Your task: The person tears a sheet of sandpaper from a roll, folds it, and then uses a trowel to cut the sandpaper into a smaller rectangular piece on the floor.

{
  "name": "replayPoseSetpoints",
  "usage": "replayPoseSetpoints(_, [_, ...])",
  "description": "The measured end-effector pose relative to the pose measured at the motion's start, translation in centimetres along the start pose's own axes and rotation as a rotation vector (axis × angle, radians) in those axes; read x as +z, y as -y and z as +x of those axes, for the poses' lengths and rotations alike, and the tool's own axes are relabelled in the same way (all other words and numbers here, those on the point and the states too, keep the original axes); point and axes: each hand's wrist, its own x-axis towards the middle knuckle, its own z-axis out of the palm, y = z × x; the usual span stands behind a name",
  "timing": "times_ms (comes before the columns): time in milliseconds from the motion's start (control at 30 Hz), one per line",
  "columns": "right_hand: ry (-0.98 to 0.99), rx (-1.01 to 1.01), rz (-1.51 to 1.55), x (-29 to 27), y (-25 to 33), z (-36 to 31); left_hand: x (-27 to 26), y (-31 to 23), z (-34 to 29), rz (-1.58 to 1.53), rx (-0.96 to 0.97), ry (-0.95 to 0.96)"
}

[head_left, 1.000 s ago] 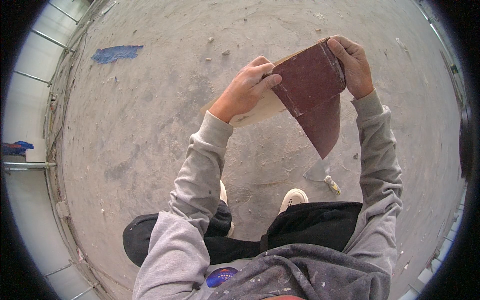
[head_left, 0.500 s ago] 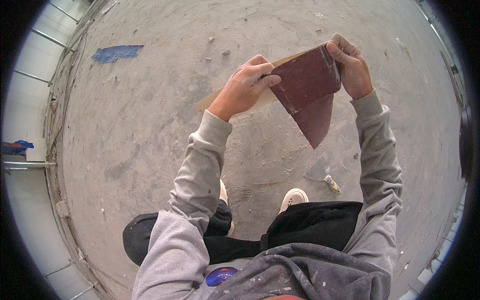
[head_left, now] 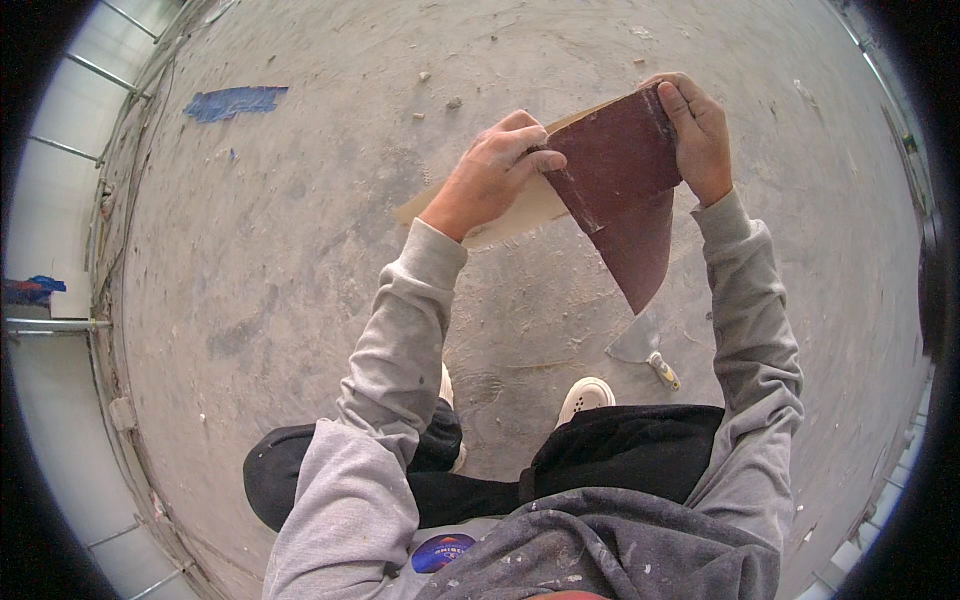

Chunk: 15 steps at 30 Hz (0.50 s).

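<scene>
Between my hands hangs a sheet of sandpaper, dark reddish-brown on its grit face, with a pointed flap drooping below. Its pale tan backing shows along the top edge and stretches out behind my left hand. My left hand pinches the left edge between thumb and fingers. At the upper right corner my right hand grips the sheet, thumb in front and fingers behind. Dust whitens the fingertips. On the floor under the flap lies a putty knife with a wide blade and a yellow-and-grey handle.
The grey concrete floor is rough and dusty. A blue strip lies at the far left, and small crumbs of debris are scattered ahead. White panels with metal bars line the left side. My shoe is near the putty knife.
The drooping flap has swung slightly lower and to the right, its tip now reaching the putty knife's blade in view. My right hand has turned a little; both hands keep their hold.
</scene>
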Motion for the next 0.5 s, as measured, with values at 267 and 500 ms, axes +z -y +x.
replayPoseSetpoints(267, [-0.101,0.039,-0.084,0.4,0.3,-0.4,0.6,0.2,0.0,-0.01,0.026,-0.072])
replayPoseSetpoints(500, [-0.104,0.167,0.141,-0.5,-2.1,-0.1,0.1,-1.7,0.6,-0.018,-0.063,-0.089])
